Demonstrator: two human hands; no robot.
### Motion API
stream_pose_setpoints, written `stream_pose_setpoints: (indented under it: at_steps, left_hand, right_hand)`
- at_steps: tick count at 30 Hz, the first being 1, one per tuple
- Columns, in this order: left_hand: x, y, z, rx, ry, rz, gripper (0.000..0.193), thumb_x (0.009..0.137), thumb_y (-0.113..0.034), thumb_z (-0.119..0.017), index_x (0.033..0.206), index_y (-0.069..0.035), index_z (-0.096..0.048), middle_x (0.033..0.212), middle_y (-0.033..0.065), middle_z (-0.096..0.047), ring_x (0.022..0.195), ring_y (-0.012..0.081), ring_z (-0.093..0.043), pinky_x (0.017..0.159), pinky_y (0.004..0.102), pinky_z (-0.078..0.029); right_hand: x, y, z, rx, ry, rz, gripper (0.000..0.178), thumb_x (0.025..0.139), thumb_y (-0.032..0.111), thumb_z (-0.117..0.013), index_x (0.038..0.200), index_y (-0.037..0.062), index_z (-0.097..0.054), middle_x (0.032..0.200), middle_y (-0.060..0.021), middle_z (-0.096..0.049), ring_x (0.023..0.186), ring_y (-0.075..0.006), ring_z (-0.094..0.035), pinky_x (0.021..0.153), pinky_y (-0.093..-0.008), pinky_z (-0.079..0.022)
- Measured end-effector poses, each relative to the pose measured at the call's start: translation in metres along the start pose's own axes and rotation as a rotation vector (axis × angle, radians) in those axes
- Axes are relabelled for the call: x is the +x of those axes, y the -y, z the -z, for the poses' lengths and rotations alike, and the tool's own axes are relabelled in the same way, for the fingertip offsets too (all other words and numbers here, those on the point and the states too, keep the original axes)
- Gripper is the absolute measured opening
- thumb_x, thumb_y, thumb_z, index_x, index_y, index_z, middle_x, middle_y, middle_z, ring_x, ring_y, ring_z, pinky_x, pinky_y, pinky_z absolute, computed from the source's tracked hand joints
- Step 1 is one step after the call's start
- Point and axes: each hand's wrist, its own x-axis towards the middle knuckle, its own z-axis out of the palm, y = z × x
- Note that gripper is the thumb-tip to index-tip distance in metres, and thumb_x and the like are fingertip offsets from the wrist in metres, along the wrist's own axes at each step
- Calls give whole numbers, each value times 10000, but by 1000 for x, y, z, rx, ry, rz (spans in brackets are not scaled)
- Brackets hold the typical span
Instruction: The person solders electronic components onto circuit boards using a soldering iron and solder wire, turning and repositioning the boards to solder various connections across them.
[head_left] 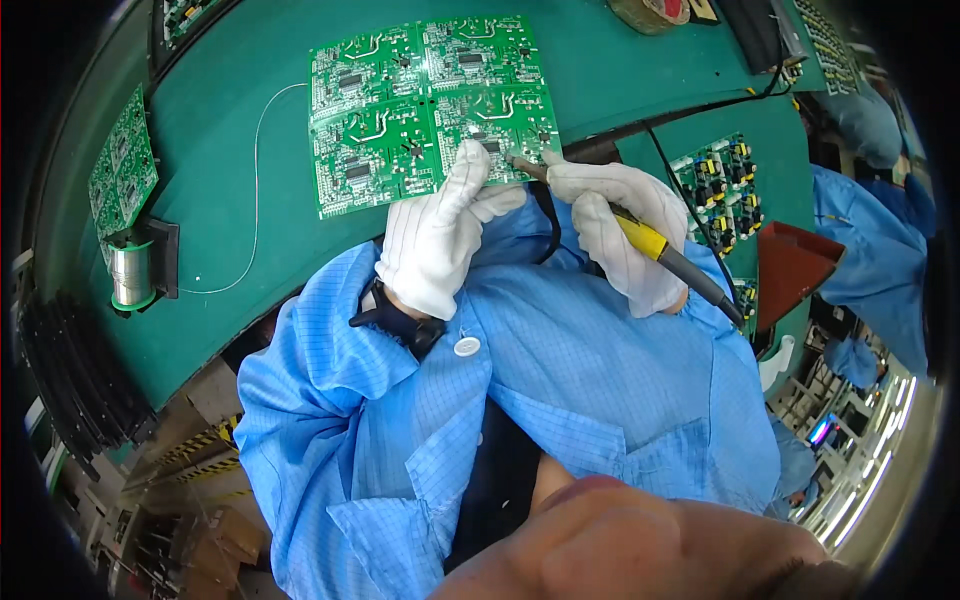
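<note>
A green circuit board panel [385,130], made up of several matching boards, lies on the green bench mat in front of me. My left hand [440,230], in a white glove, grips its near edge, with the thumb laid over the top face. In my gloved right hand [635,225] is a soldering iron [645,238] with a yellow and black handle, held like a pen. Its tip reaches over the near right board, close to my left thumb. Whether the tip touches the board I cannot tell.
At the left, a solder wire spool [133,278] stands by a black holder, its thin wire [256,180] curving toward the panel. Another board panel [124,165] is behind it. At the right are boards with components [718,190], a red tray [795,270] and a person's blue sleeve [870,250].
</note>
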Motion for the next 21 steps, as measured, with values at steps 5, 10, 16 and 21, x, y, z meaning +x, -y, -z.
stream_pose_setpoints:
  at_steps: [5,10,16,21]
  left_hand:
    - [5,-10,5,190,13,-66,470,986,7,-594,1447,-48,-522,1228,134,-723,1268,248,-619,1115,342,-461]
    - [8,-12,7,240,31,-59,456,987,3,-588,1437,-32,-520,1183,118,-743,1272,257,-619,1138,346,-437]
    - [4,-1,6,289,-6,-153,473,996,-18,-587,1459,-27,-492,1206,134,-731,1253,278,-630,1118,345,-458]
    - [2,-3,2,-23,29,172,445,1011,-16,-577,1450,-30,-508,1240,128,-718,1211,243,-644,1095,351,-477]
  right_hand:
    - [12,-6,7,-68,60,188,157,899,7,-617,1019,7,-718,943,-99,-763,627,-137,-631,598,-288,-508]
    - [15,-10,11,-97,133,320,160,877,38,-625,1004,8,-717,927,-97,-769,884,-280,-761,667,-338,-535]
    - [12,-5,7,-58,88,230,178,886,18,-611,1023,-8,-722,913,-119,-762,823,-255,-747,675,-334,-544]
    - [5,7,11,42,105,-129,206,860,20,-673,1057,21,-733,871,-71,-755,695,-181,-696,719,-323,-560]
